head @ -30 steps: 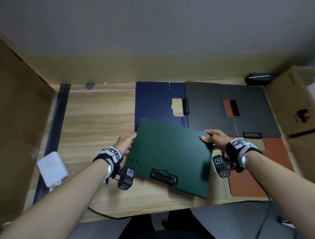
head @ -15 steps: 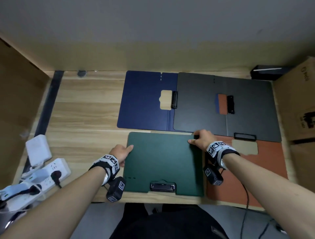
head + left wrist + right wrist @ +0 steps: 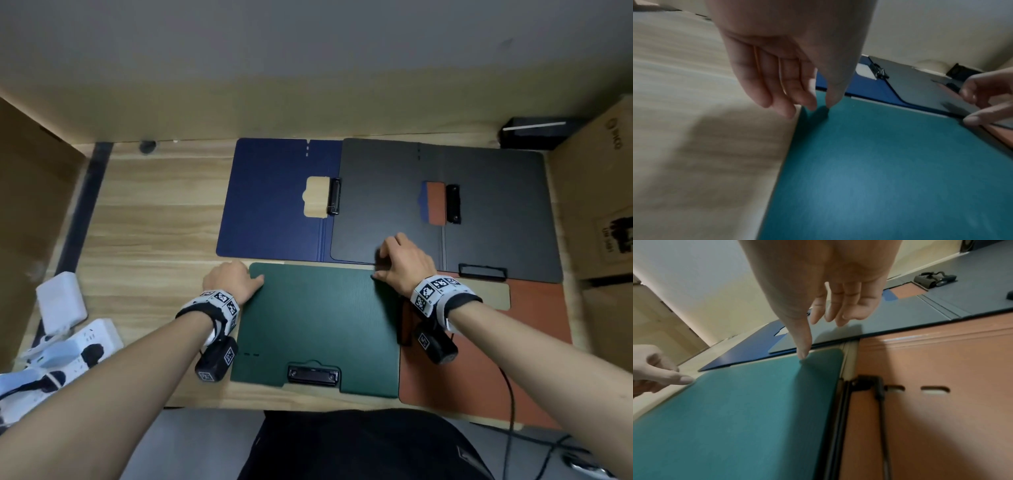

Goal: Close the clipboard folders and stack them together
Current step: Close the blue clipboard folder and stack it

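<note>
Your left hand (image 3: 230,281) and right hand (image 3: 404,261) hold nothing, fingers relaxed, each thumb tip touching a far corner of the closed green clipboard folder (image 3: 317,329). It lies flat at the near edge of the wooden desk (image 3: 154,219), beside the open orange folder (image 3: 534,346), with the open blue folder (image 3: 274,202) and black folder (image 3: 496,212) behind by the wall. Print on the cardboard box (image 3: 603,192) at your right is unreadable.

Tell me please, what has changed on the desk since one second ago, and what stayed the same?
The green folder was held tilted above the desk; it has come down and now lies flat and closed. The left hand and the right hand have let go of its edges; only their thumbs touch its far corners. The blue folder, black folder and orange folder stay open, unmoved.
</note>
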